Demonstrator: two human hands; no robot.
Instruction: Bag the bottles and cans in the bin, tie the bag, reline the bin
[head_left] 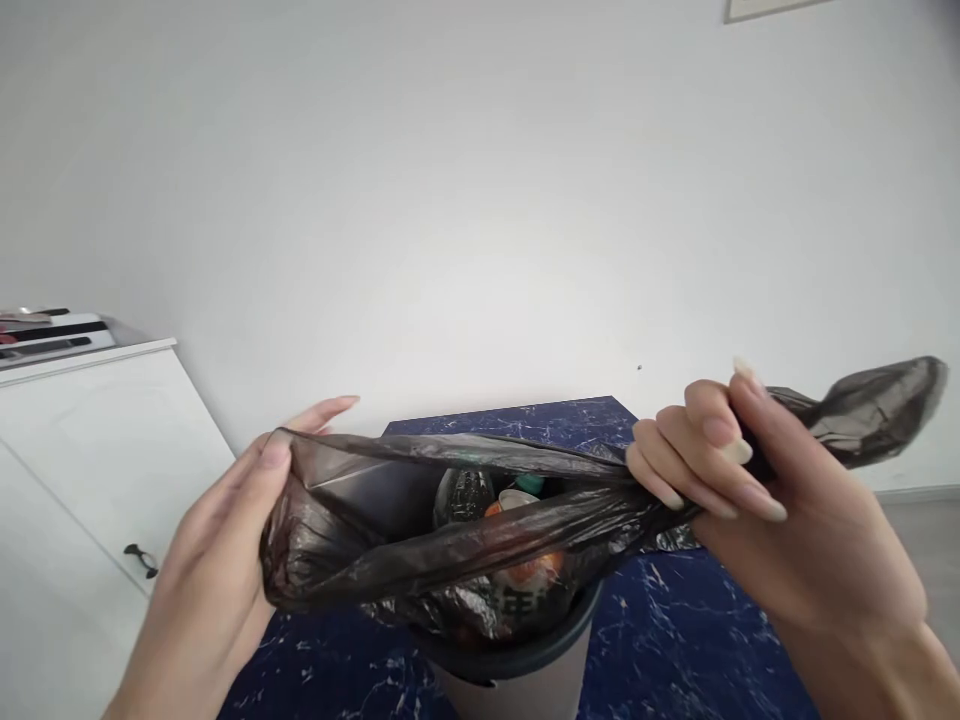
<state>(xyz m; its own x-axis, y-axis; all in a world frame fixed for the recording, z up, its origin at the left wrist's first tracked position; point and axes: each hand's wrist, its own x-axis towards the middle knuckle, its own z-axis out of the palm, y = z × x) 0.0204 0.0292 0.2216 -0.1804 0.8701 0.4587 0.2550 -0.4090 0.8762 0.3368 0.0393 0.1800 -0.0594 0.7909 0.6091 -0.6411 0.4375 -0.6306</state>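
A thin black garbage bag (420, 570) is stretched sideways between my hands, its mouth a long slit. My left hand (225, 520) pinches the rim at the left end, thumb in front and fingers behind. My right hand (735, 470) is wrapped round the gathered right side, and a twisted tail of the bag sticks out beyond it. Through the opening I see rubbish: a dark clear-plastic item (463, 495), a whitish round rim (517, 498) and something green (530, 484). Below, the bag sits in a trash can (517, 690) with a dark rim; printing shows faintly through the film.
The can stands on a dark blue marble-patterned surface (652, 640). At left is a white cabinet (97, 460) with a black handle (141, 560) and several items (52, 335) on top. A white wall (480, 200) rises behind.
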